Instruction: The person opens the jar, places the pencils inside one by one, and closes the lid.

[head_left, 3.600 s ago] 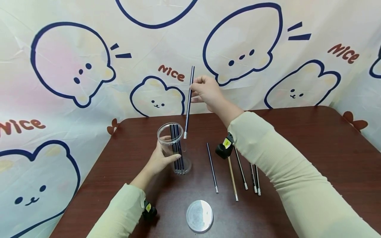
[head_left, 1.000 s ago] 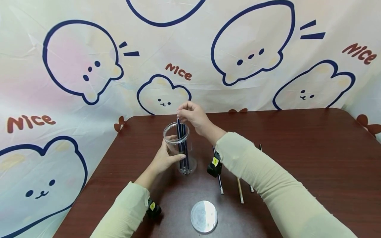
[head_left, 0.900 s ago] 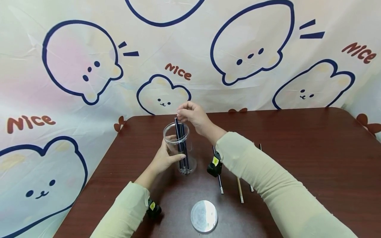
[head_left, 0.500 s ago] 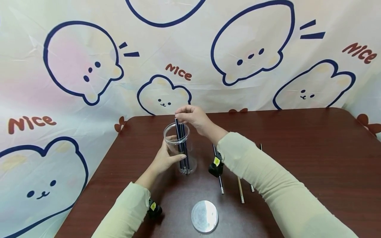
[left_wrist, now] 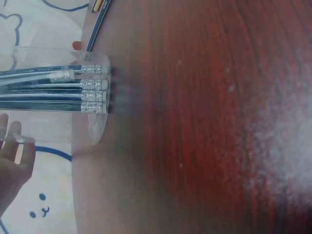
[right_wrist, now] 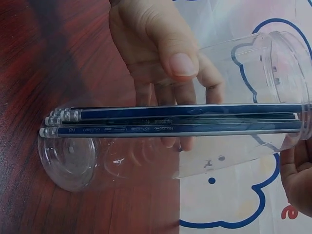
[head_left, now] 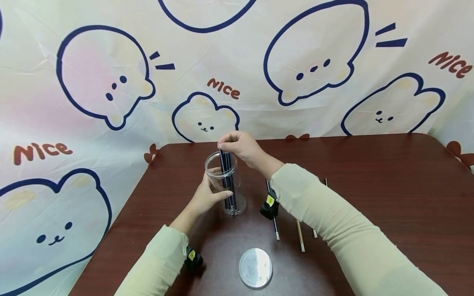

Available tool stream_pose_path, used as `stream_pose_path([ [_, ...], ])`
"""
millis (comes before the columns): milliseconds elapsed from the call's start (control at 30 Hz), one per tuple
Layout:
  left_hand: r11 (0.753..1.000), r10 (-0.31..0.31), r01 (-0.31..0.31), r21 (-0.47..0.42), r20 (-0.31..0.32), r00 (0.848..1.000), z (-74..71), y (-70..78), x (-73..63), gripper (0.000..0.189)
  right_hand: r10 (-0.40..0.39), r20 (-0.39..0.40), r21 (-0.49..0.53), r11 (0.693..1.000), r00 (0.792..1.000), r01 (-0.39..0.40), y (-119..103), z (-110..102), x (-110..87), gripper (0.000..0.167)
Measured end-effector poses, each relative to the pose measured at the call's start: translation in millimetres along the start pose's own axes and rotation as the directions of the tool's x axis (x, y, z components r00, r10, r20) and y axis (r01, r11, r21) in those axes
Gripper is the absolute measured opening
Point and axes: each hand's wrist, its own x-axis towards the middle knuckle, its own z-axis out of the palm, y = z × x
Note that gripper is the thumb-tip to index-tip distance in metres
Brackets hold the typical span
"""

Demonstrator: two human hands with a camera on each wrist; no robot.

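Observation:
A clear plastic jar [head_left: 240, 203] stands on the table, tilted slightly, with several dark blue pencils [head_left: 226, 181] inside, eraser ends down. My left hand [head_left: 205, 197] grips the jar's side from the left, thumb across its front. At the jar's mouth my right hand [head_left: 242, 148] pinches the top end of one pencil. In the left wrist view, that pencil's eraser [left_wrist: 62, 76] sits a little above the others, which are near the jar's bottom. The right wrist view shows the left thumb [right_wrist: 183, 63] in front of the jar and the pencils' metal ferrules [right_wrist: 73, 115].
A round clear lid [head_left: 255, 268] lies near the front of the brown table [head_left: 389, 197]. To the right lie a blue pencil [head_left: 276, 230], a gold pencil [head_left: 300, 236] and others partly hidden under the right sleeve [head_left: 314, 197]. A cartoon-printed cloth [head_left: 296, 119] hangs behind.
My right hand came down from above with a pencil, which is now inside the jar. Over the last half second the hand has barely moved. The left hand keeps its grip on the jar.

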Motion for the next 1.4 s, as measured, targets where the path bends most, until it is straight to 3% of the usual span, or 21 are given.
stream_pose_path([
  [200, 1.0, -0.018, 0.019, 0.025, -0.022, 1.0, 2.9, 12.1, -4.7, 0.069, -0.03, -0.01, 0.031, 0.999, 1.0, 0.03, -10.1, -4.4, 3.5, 0.012],
  [467, 0.999, -0.015, 0.016, 0.037, -0.025, 1.0, 2.3, 12.6, -6.3, 0.069, -0.064, -0.027, -0.179, 0.982, 0.998, 0.059, -29.1, -8.8, 8.1, 0.016],
  [567, 0.999, -0.016, 0.017, 0.035, -0.03, 0.999, 2.4, 12.6, -5.9, 0.068, -0.111, -0.016, -0.312, 0.945, 0.994, 0.101, -30.5, -7.5, 9.1, 0.011],
  [667, 0.999, -0.028, 0.03, 0.043, -0.041, 0.999, 2.6, 13.2, -5.7, 0.07, -0.16, 0.019, -0.456, 0.877, 0.987, 0.15, -25.0, -6.8, 8.0, 0.009],
  [733, 0.997, -0.046, 0.049, 0.055, -0.047, 0.998, 2.6, 13.9, -5.8, 0.071, -0.171, 0.053, -0.51, 0.842, 0.984, 0.174, -19.2, -6.9, 6.2, 0.009],
  [800, 0.997, -0.06, 0.062, 0.052, -0.041, 0.997, 2.6, 14.5, -6.0, 0.071, -0.163, 0.083, -0.526, 0.831, 0.983, 0.182, -14.1, -7.5, 3.6, 0.008],
  [933, 0.998, -0.058, 0.059, 0.029, -0.021, 0.998, 2.7, 15.0, -5.5, 0.071, -0.103, 0.101, -0.492, 0.859, 0.99, 0.14, -7.4, -9.7, 0.0, 0.01],
  [1100, 0.999, -0.023, 0.024, 0.026, -0.016, 1.0, 3.3, 11.9, -3.6, 0.071, -0.046, 0.062, -0.41, 0.909, 0.997, 0.068, -1.0, -15.8, -0.5, 0.013],
  [1267, 0.999, -0.018, 0.019, 0.042, -0.028, 0.999, 0.9, -6.9, 1.6, 0.074, -0.017, 0.026, -0.255, 0.967, 1.0, 0.023, 6.1, -22.4, -2.0, 0.017],
  [1400, 0.999, -0.031, 0.032, 0.039, -0.026, 0.999, 1.4, 2.0, -0.8, 0.073, 0.032, 0.002, -0.143, 0.989, 0.999, -0.032, 9.1, -26.6, -5.9, 0.019],
])
